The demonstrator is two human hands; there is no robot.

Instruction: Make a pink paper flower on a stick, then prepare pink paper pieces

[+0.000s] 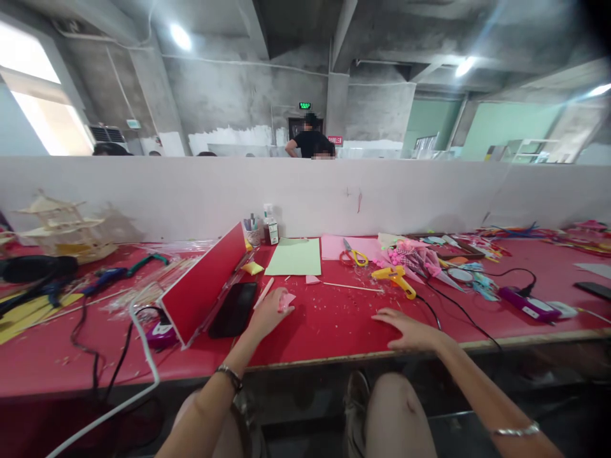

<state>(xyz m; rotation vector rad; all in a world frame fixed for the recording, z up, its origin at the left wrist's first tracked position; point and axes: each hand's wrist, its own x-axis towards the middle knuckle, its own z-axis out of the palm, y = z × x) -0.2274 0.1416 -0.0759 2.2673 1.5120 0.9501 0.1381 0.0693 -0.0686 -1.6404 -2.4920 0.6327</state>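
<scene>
My left hand (268, 313) is over the red tabletop, its fingers closed on a small folded piece of pink paper (286, 301). A black phone (233, 310) lies just left of that hand, and a pale stick (264, 292) sits beside its fingers. Near the table's front edge, my right hand (409, 329) hovers or rests with fingers spread, holding nothing. Beyond it lies a yellow glue gun (397, 277). Another small pink piece (312, 279) and a thin wooden stick (353, 287) lie between the hands, farther back.
Scissors (354, 256) lie on a pink sheet (330, 249) beside a pale green sheet (294, 257). A red upright board (205, 283) stands at left. Pink paper flowers (415, 256), cords and a purple power strip (529, 304) occupy the right. A white partition (305, 197) closes the back.
</scene>
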